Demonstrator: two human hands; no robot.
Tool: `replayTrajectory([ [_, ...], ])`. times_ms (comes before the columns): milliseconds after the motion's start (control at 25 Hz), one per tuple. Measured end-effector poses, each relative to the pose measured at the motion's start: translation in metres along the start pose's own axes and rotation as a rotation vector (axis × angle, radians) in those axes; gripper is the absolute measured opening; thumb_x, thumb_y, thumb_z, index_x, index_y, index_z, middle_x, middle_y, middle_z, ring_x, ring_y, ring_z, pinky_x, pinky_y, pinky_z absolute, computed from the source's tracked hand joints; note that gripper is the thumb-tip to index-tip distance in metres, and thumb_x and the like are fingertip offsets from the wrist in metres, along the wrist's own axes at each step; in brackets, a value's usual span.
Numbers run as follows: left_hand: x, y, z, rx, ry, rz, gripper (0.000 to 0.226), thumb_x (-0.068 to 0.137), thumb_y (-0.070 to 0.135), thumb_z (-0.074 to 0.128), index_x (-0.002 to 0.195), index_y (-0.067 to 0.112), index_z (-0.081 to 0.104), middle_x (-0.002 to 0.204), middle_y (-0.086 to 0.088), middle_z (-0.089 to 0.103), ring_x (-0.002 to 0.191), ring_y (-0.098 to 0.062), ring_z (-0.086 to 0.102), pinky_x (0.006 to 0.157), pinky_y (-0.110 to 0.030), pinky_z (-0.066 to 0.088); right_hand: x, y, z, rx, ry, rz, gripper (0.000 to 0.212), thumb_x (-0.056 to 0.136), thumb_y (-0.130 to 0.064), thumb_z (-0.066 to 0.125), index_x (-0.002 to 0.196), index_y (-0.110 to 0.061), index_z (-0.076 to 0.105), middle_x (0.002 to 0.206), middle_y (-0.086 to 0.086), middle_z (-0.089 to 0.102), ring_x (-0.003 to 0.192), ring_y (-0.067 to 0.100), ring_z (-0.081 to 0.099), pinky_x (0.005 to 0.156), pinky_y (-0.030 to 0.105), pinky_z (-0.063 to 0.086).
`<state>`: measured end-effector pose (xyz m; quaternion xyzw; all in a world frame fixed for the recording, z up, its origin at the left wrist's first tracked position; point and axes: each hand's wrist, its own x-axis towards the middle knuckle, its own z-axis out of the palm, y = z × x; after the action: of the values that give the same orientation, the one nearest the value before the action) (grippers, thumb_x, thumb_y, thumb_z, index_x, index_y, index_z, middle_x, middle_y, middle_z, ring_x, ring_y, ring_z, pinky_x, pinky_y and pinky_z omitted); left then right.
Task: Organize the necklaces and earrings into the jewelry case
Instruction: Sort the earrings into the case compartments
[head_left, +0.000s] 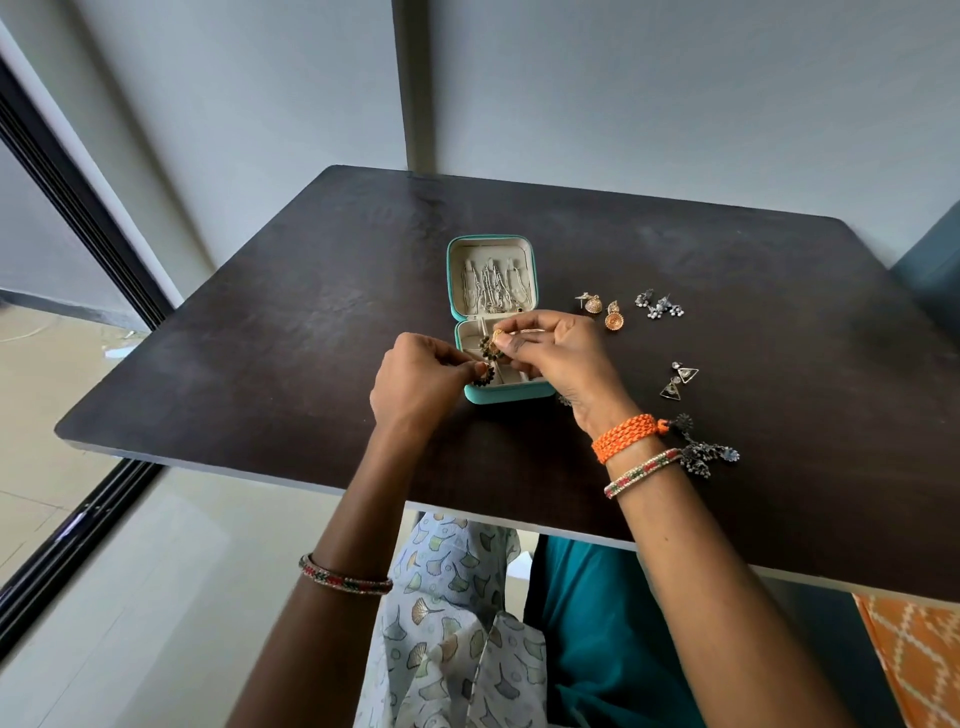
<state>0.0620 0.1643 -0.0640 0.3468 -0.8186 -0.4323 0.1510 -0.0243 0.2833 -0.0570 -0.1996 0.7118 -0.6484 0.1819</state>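
A small teal jewelry case (460, 291) lies open in the middle of the dark table (291, 322). Silver necklaces (491, 288) hang in its upright lid. Over the cream lower tray, my left hand (423, 382) pinches a dark round beaded earring (483, 374). My right hand (558, 353) pinches a second dark beaded earring (489, 347) just above it. Loose on the table to the right lie gold dome earrings (602, 310), silver pearl earrings (658, 304), triangle earrings (679, 381) and dark oxidised earrings (701, 452).
The table's near edge runs across below my wrists. A wall stands behind the table, and a dark door frame (78, 218) runs down the left. My lap in printed cloth (457, 613) shows under the table.
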Motion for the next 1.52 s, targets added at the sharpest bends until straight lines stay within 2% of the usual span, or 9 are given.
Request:
replayTrajectory([
  [200, 0.0, 0.004, 0.003, 0.129, 0.093, 0.046, 0.03, 0.077, 0.036, 0.073, 0.1, 0.024, 0.058, 0.08, 0.007, 0.059, 0.08, -0.019, 0.057, 0.066, -0.029, 0.038, 0.0, 0.006, 0.001, -0.156, -0.002, -0.076, 0.013, 0.079, 0.002, 0.069, 0.091, -0.004, 0.072, 0.069, -0.004, 0.062, 0.059, -0.001, 0.054, 0.055, 0.008, 0.044],
  [440, 0.014, -0.017, 0.007, -0.147, -0.049, -0.024, 0.026, 0.076, 0.046, 0.071, 0.084, 0.026, 0.056, 0.088, -0.002, 0.068, 0.079, -0.023, 0.067, 0.076, -0.047, 0.056, 0.002, 0.005, -0.002, -0.226, -0.028, -0.05, 0.01, 0.078, -0.004, 0.073, 0.087, -0.009, 0.074, 0.086, 0.006, 0.071, 0.066, 0.003, 0.059, 0.058, 0.012, 0.047],
  [600, 0.015, -0.017, 0.003, -0.212, -0.136, -0.003, 0.038, 0.083, 0.038, 0.068, 0.117, 0.026, 0.056, 0.09, -0.006, 0.068, 0.056, -0.012, 0.055, 0.05, -0.024, 0.047, 0.002, 0.007, 0.001, -0.348, -0.011, -0.06, 0.012, 0.075, -0.01, 0.077, 0.086, -0.013, 0.076, 0.086, 0.001, 0.072, 0.083, 0.01, 0.067, 0.077, 0.022, 0.056],
  [720, 0.014, -0.014, 0.001, -0.23, -0.175, 0.036, 0.047, 0.086, 0.031, 0.066, 0.129, 0.029, 0.047, 0.083, -0.001, 0.065, 0.051, -0.008, 0.052, 0.037, -0.013, 0.037, 0.003, 0.007, 0.003, -0.424, -0.017, -0.096, 0.012, 0.075, -0.014, 0.077, 0.087, -0.016, 0.077, 0.079, -0.004, 0.071, 0.077, 0.004, 0.064, 0.074, 0.018, 0.054],
  [1000, 0.017, -0.016, 0.0, -0.228, -0.202, 0.053, 0.042, 0.09, 0.026, 0.062, 0.13, 0.027, 0.049, 0.088, -0.003, 0.064, 0.051, -0.008, 0.056, 0.034, -0.015, 0.037, 0.012, 0.003, 0.011, -0.66, -0.021, -0.087, 0.014, 0.074, -0.028, 0.078, 0.088, -0.028, 0.077, 0.088, -0.008, 0.073, 0.088, 0.007, 0.065, 0.078, 0.026, 0.053],
  [1160, 0.013, -0.015, 0.001, -0.286, -0.2, 0.045, 0.042, 0.09, 0.022, 0.061, 0.13, 0.025, 0.049, 0.089, -0.001, 0.063, 0.056, -0.009, 0.059, 0.036, -0.017, 0.039, 0.009, 0.003, 0.012, -0.639, 0.018, -0.099, 0.015, 0.073, -0.025, 0.079, 0.085, -0.024, 0.071, 0.063, -0.013, 0.057, 0.065, 0.005, 0.055, 0.063, 0.021, 0.044],
  [1320, 0.011, -0.012, -0.001, -0.225, -0.225, 0.058, 0.039, 0.089, 0.017, 0.062, 0.126, 0.022, 0.049, 0.086, -0.002, 0.061, 0.052, -0.01, 0.055, 0.036, -0.016, 0.04, 0.003, 0.0, 0.007, -0.714, -0.021, -0.07, 0.019, 0.074, -0.021, 0.077, 0.083, -0.02, 0.061, 0.066, -0.014, 0.053, 0.065, 0.005, 0.051, 0.055, 0.019, 0.038],
  [1440, 0.009, -0.008, -0.003, -0.222, -0.271, 0.04, 0.036, 0.088, 0.01, 0.061, 0.121, 0.017, 0.048, 0.076, -0.003, 0.056, 0.053, -0.01, 0.051, 0.037, -0.014, 0.039, -0.004, -0.002, 0.005, -0.725, -0.088, -0.055, 0.015, 0.075, -0.018, 0.076, 0.081, -0.02, 0.062, 0.067, -0.011, 0.056, 0.065, 0.006, 0.054, 0.056, 0.02, 0.042],
  [1520, 0.01, -0.005, -0.002, -0.229, -0.247, 0.038, 0.034, 0.086, 0.009, 0.063, 0.117, 0.015, 0.05, 0.08, -0.003, 0.058, 0.061, -0.011, 0.055, 0.047, -0.02, 0.048, -0.005, -0.006, 0.001, -0.556, -0.083, -0.048, 0.011, 0.077, -0.012, 0.075, 0.081, -0.015, 0.065, 0.065, -0.005, 0.058, 0.059, 0.007, 0.057, 0.054, 0.022, 0.05],
])
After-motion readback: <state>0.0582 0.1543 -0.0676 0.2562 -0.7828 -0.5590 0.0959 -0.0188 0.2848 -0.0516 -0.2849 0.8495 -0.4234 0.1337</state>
